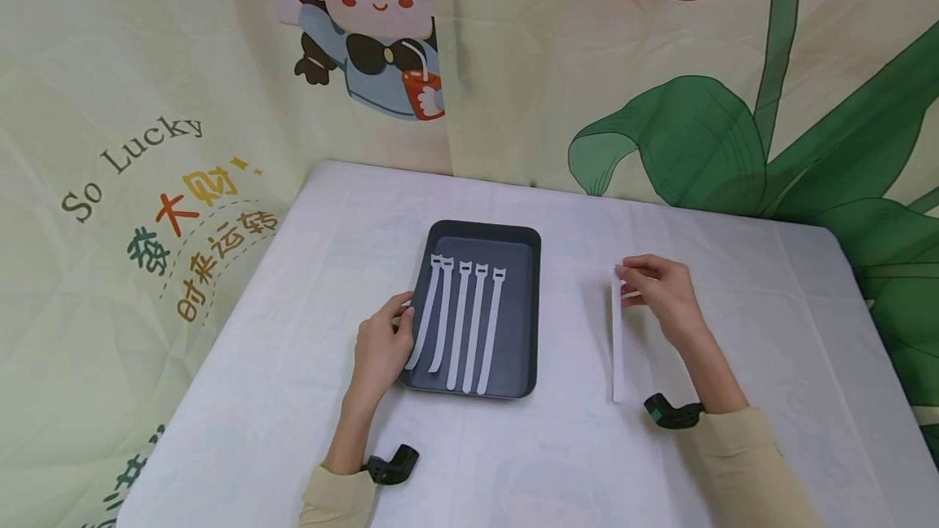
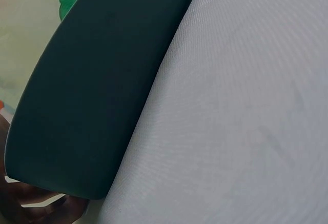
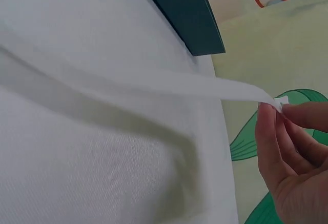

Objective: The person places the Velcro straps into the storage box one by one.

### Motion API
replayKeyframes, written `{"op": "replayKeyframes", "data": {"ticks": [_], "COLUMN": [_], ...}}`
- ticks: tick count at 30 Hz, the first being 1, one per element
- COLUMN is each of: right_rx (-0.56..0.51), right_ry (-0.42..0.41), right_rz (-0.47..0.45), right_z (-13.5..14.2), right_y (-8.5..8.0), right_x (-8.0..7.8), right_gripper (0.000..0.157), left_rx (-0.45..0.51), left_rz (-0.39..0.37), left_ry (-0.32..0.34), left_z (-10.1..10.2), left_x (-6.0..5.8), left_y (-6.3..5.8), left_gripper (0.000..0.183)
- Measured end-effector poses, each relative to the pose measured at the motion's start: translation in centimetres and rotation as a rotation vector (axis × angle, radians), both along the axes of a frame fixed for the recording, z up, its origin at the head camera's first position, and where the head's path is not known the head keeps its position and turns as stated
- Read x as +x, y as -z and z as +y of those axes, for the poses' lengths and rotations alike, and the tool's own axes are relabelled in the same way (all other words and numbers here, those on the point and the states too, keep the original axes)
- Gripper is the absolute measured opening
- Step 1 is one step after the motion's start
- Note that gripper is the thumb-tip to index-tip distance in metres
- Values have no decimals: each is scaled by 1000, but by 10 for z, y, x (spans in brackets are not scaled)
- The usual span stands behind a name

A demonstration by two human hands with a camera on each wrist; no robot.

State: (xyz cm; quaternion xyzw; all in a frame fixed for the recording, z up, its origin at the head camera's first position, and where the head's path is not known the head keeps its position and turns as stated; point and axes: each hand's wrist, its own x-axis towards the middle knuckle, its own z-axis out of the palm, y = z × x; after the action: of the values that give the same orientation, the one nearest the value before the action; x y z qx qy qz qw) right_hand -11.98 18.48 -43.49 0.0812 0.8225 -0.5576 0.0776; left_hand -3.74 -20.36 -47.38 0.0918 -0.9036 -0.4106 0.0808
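Observation:
A dark blue-grey rectangular tray (image 1: 538, 316) lies on the white-covered table. Inside it, several white cable straps (image 1: 475, 324) are laid lengthwise side by side, their slotted heads toward the far end. My left hand (image 1: 381, 345) grips the tray's left side; in the left wrist view its fingers (image 2: 41, 208) curl by the tray's end, partly hidden behind the dark wall. To the right of the tray, my right hand (image 1: 663, 296) pinches another white cable strap (image 1: 617, 349) by its head end. In the right wrist view that strap (image 3: 179, 86) stretches away from thumb and fingertips, casting a shadow on the cloth.
Each wrist wears a small black camera, the left one (image 1: 392, 465) and the right one (image 1: 671, 412). Behind the white table (image 1: 572, 463) hangs a printed curtain (image 1: 513, 63) with a cartoon figure, a flower and lettering. The table's far edge meets the curtain.

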Motion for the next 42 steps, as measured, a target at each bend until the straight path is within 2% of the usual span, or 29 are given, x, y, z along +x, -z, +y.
{"op": "replayKeyframes", "data": {"ticks": [9,24,34,42], "right_rx": [-113,-199,-290,-326], "right_ry": [-42,-83,-97,-109], "right_rz": [3,40,51,35], "right_z": [-22,-61,-89,-110], "right_y": [-6,-11,-25,-20], "right_x": [3,-3,-7,-11], "right_gripper": [40,36,31,27], "left_rx": [-1,7,14,25], "left_rz": [-4,-21,-28,-34], "left_ry": [-5,-5,-2,-1], "left_z": [1,0,0,0], "left_x": [0,0,0,0], "left_y": [-1,0,1,1], "left_gripper": [35,35,35,35]}}
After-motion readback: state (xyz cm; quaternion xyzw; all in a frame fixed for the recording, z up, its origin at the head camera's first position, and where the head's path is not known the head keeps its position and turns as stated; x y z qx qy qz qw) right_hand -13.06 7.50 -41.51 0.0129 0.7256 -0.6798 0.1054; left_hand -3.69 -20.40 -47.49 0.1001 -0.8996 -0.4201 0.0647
